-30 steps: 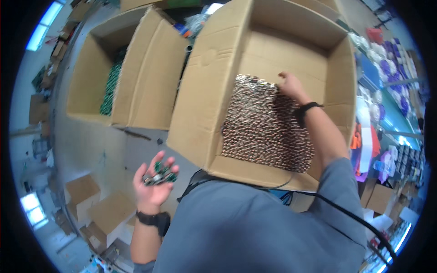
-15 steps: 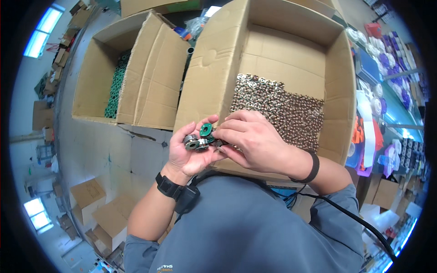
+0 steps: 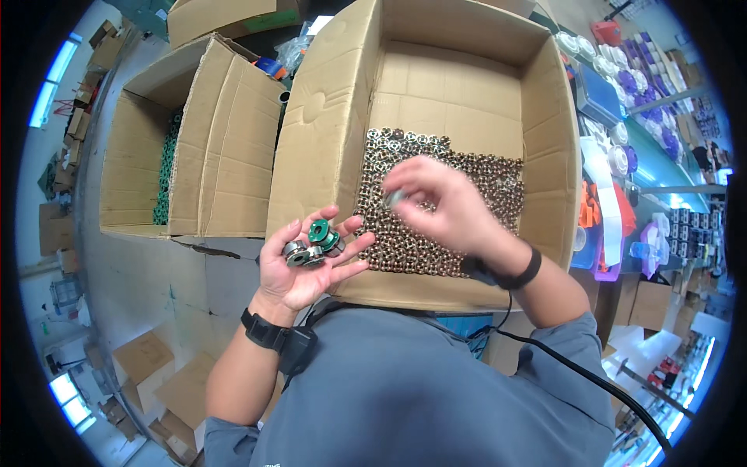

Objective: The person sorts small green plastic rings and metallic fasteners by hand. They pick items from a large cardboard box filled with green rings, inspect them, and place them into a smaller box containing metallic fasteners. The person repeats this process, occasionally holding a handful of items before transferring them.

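Observation:
My left hand is palm up in front of the big cardboard box, cradling a few small round parts, one with a green top and the others grey metal. My right hand hovers over the box with its fingertips pinched on one small silvery metal part. Beneath it, many small metal parts lie packed in neat rows on the box's floor. A dark band sits on each wrist.
A second open cardboard box to the left holds green parts. Smaller cardboard boxes lie on the grey floor at lower left. Shelves with coloured items run along the right. A black cable crosses my grey shirt.
A second ago my right hand reached deep in the box and the left hung low. They met in front of me; now the right hand has moved off over the box with one part.

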Motion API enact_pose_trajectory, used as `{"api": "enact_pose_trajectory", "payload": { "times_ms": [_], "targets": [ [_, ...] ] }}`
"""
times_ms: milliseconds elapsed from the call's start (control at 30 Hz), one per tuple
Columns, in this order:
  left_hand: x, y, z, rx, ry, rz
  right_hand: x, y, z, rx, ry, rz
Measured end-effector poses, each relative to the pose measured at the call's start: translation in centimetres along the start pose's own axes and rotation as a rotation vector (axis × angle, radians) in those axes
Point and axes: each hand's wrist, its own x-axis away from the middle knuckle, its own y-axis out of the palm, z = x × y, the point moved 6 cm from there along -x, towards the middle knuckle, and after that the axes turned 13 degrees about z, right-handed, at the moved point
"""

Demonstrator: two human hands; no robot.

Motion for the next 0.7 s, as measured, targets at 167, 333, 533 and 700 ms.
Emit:
{"api": "enact_pose_trajectory", "payload": {
  "times_ms": [167,333,533,700],
  "targets": [
    [1.9,-0.4,0.4,0.014,0.030,-0.059,-4.3,-7.5,15.2,0.028,0.564,0.164],
    [3.8,-2.4,1.5,0.035,0.103,0.004,-6.1,-15.3,29.7,0.700,0.428,0.218],
    [5.7,-5.0,2.2,0.107,0.173,0.075,-6.6,-13.0,31.8,0.966,0.376,0.109],
    [5.0,-5.0,1.7,0.101,0.114,0.041,-6.9,-12.6,30.9,0.956,0.323,0.133]
  ]
}}
